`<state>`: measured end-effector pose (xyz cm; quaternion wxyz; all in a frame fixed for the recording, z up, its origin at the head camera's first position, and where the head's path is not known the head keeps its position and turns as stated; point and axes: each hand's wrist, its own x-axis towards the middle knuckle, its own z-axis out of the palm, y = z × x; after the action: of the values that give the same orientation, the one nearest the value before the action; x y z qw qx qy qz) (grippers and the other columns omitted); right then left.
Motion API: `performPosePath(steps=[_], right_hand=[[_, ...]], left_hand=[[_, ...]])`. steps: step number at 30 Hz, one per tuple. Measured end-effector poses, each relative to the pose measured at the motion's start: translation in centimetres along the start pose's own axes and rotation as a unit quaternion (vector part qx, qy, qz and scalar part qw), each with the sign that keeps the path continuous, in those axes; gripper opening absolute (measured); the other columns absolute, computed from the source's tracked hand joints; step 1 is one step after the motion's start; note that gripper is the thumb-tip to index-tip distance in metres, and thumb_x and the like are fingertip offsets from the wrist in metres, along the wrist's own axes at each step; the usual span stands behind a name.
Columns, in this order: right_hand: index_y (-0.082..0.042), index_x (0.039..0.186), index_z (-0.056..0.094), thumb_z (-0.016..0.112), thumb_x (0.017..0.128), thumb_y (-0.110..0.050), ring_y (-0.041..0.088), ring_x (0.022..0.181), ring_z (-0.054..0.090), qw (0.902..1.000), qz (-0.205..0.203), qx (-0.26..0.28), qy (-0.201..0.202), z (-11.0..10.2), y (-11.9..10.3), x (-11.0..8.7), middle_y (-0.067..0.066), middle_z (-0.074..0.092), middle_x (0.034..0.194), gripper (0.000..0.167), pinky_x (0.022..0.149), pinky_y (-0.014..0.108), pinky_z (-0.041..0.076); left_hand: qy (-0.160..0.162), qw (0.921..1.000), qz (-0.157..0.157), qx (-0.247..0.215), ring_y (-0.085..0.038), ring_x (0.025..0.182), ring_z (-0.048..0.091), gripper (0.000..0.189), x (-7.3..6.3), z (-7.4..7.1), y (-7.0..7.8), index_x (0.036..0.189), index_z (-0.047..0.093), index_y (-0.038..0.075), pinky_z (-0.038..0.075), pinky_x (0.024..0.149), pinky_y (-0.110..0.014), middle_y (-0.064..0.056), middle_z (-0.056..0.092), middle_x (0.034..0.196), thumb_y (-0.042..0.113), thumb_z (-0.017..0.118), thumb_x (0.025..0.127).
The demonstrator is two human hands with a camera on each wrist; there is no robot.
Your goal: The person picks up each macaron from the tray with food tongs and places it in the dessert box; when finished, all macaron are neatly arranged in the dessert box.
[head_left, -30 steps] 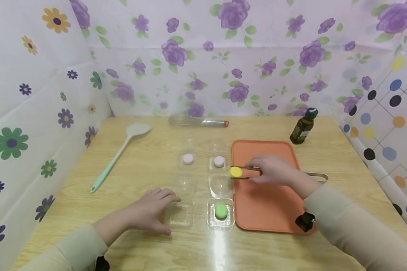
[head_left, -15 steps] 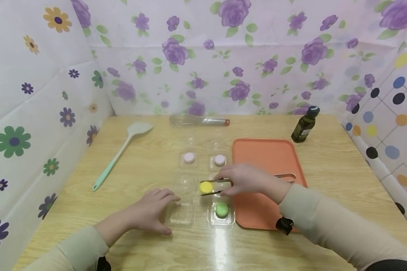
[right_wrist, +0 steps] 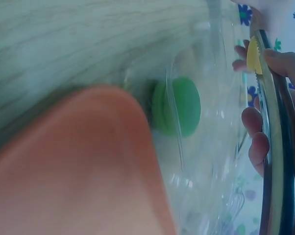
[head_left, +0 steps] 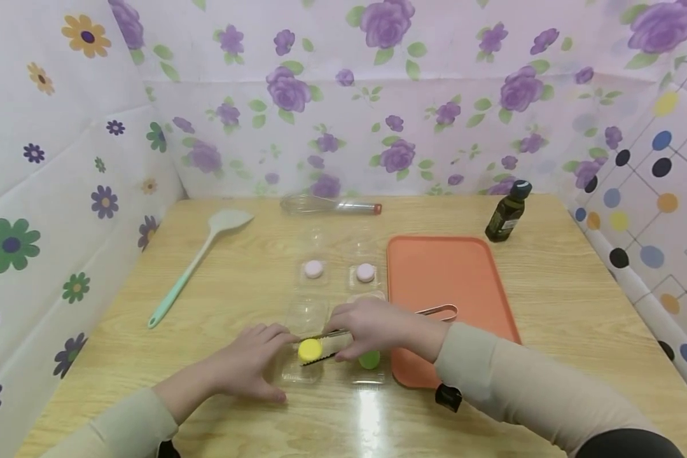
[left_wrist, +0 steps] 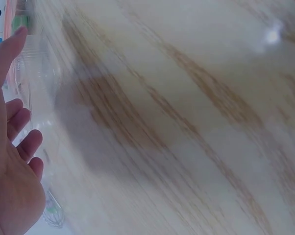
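Observation:
My right hand grips metal tongs, whose serrated ends pinch a yellow macaron. The macaron hangs over the front left clear plastic box. Beside that box lies my left hand, its fingers extended and relaxed; its fingertips are at the box's rim, and I cannot tell whether they touch. In the front right box sits a green macaron, partly behind my right hand in the head view. Two pink macarons lie in the two rear boxes, one in each.
An orange tray lies to the right, under my right forearm. Behind it stands a dark bottle. A whisk lies at the back, and a spatula with a mint-green handle is at the left.
My right hand has carried the tongs and yellow macaron leftward and toward me, from the tray's edge to over the front left box. The left hand has stayed in place.

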<state>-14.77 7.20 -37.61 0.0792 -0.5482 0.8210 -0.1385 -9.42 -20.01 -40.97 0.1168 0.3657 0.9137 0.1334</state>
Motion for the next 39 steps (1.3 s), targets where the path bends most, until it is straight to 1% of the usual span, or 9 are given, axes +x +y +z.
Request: performPosePath(steps=[4,7,11,16,23,27,34,39], right_hand=[[-0.017,0.114,0.065,0.070,0.081,-0.040,0.005,0.083,0.060,0.9999,0.011,-0.006,-0.006,0.4,-0.5,0.4,-0.005,0.062,0.108,0.041,0.069,0.018,0.049],[-0.017,0.115,0.065,0.070,0.081,-0.039,0.005,0.086,0.059,0.9996,0.022,0.004,-0.019,0.5,-0.8,0.8,-0.005,0.061,0.109,0.041,0.071,0.018,0.048],[-0.016,0.116,0.065,0.070,0.082,-0.038,0.006,0.092,0.059,0.9991,0.029,0.005,-0.032,0.6,-1.1,1.2,-0.005,0.061,0.109,0.041,0.075,0.019,0.048],[-0.017,0.116,0.065,0.070,0.081,-0.040,0.006,0.089,0.059,0.9986,0.033,-0.016,-0.039,0.8,-1.3,1.6,-0.006,0.062,0.108,0.042,0.071,0.020,0.049],[-0.019,0.115,0.065,0.070,0.080,-0.043,0.005,0.089,0.059,0.9969,0.043,-0.041,-0.052,1.2,-1.2,1.9,-0.007,0.062,0.108,0.043,0.070,0.022,0.050],[-0.020,0.115,0.065,0.071,0.079,-0.043,0.005,0.087,0.059,0.9953,0.050,-0.050,-0.066,1.3,-1.3,2.0,-0.008,0.061,0.109,0.043,0.068,0.022,0.050],[-0.020,0.115,0.065,0.071,0.080,-0.042,0.006,0.092,0.060,0.9926,0.052,-0.067,-0.087,1.6,-1.6,2.4,-0.008,0.061,0.112,0.043,0.072,0.022,0.050],[-0.019,0.113,0.066,0.072,0.080,-0.039,0.003,0.085,0.058,0.9913,0.038,-0.090,-0.089,1.9,-1.6,2.6,-0.009,0.060,0.105,0.040,0.067,0.019,0.049]], left_hand=[[-0.003,1.0000,-0.001,-0.004,-0.016,0.105,0.041,0.085,-0.1,-0.1,0.0,0.132,0.046,0.010,0.035,0.093,-0.044,0.001,0.045,0.126,0.052,0.077,0.066],[-0.005,1.0000,-0.002,-0.006,-0.015,0.103,0.040,0.083,-0.2,-0.1,-0.1,0.131,0.046,0.011,0.036,0.090,-0.043,0.002,0.045,0.126,0.052,0.077,0.066],[0.007,1.0000,-0.001,-0.003,-0.015,0.103,0.041,0.083,-0.3,0.0,-0.2,0.130,0.048,0.011,0.035,0.091,-0.044,0.001,0.046,0.126,0.052,0.077,0.065],[0.025,0.9997,-0.003,0.002,-0.017,0.103,0.043,0.085,-0.4,0.0,-0.3,0.130,0.049,0.010,0.035,0.093,-0.046,0.000,0.047,0.125,0.052,0.079,0.062],[0.039,0.9991,-0.017,0.004,-0.024,0.113,0.043,0.092,-0.3,0.0,-0.6,0.135,0.044,0.008,0.034,0.096,-0.050,-0.005,0.045,0.129,0.052,0.080,0.062],[0.044,0.9989,-0.017,0.004,-0.026,0.114,0.043,0.091,-0.2,0.1,-0.8,0.135,0.044,0.008,0.034,0.097,-0.052,-0.008,0.046,0.129,0.052,0.079,0.064],[0.032,0.9993,-0.017,0.005,-0.022,0.110,0.043,0.086,0.0,0.2,-0.9,0.133,0.046,0.011,0.037,0.092,-0.047,-0.004,0.046,0.127,0.052,0.078,0.065],[0.027,0.9995,-0.016,0.006,-0.019,0.107,0.043,0.085,0.0,0.2,-0.8,0.131,0.047,0.012,0.037,0.091,-0.045,-0.002,0.046,0.126,0.055,0.077,0.065]])
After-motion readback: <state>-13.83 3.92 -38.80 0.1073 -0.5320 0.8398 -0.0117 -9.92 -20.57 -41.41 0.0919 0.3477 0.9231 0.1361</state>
